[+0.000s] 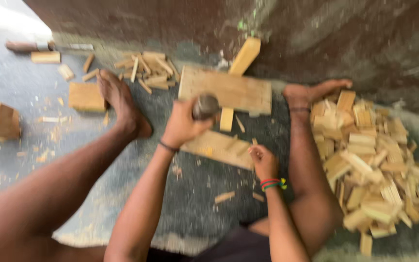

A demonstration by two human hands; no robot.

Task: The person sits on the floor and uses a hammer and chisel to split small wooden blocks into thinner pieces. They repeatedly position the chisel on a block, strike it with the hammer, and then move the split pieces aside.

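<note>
Hammer [205, 106] clenched in left hand [183, 125], above two boards [229, 90] on the floor. Right hand [263, 160] pinches one small wood sliver [254, 142] at lower board's [217, 147] edge. Two piles of cut sticks: big one [369, 155] right, small one [146, 70] by the wall.

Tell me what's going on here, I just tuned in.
A person sits on a concrete floor with legs spread, working on wood. The left hand is shut on a round metal tool, raised over a flat wooden board. The right hand rests at that board's near edge, seemingly pinching a small piece; the blur hides it. A bigger board lies behind. A large pile of split wood pieces sits by the right leg, a smaller pile near the left foot.
</note>
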